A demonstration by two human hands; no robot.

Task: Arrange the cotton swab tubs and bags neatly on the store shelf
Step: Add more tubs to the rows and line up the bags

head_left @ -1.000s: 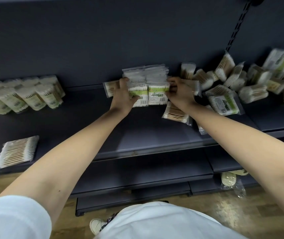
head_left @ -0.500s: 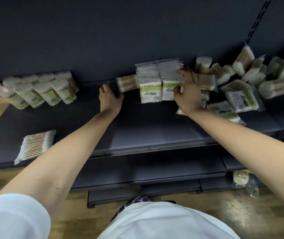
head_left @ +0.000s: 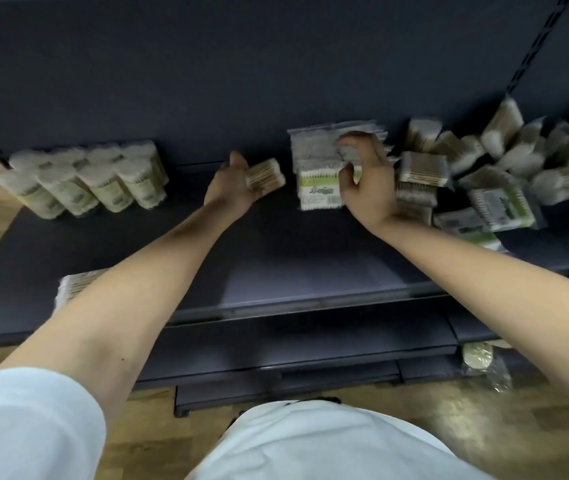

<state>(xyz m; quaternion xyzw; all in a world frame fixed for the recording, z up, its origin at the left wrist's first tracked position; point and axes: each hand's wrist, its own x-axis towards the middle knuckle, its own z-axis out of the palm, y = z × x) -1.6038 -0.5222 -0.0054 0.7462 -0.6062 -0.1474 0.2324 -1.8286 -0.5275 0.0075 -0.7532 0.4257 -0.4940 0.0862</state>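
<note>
Nearest, beneath the left forearm, a loose bag (head_left: 72, 285) lies flat by the front edge of the shelf (head_left: 276, 268). Farther in, the left hand (head_left: 231, 188) curls round a small pack (head_left: 265, 175) of wooden-stemmed swabs. The right hand (head_left: 368, 183) pinches an upright stack of bags (head_left: 317, 168) — fingers over the top, thumb on the front face. Left of the left hand the tubs (head_left: 86, 181) sit in a tight cluster, and just right of the right hand sprawls a heap of bags (head_left: 490, 168). Let go carelessly, the slippery stack could fan out and topple, or the heap could slide into it. Green labels show on the front bag and the tubs — the writing is too blurred to read.
</note>
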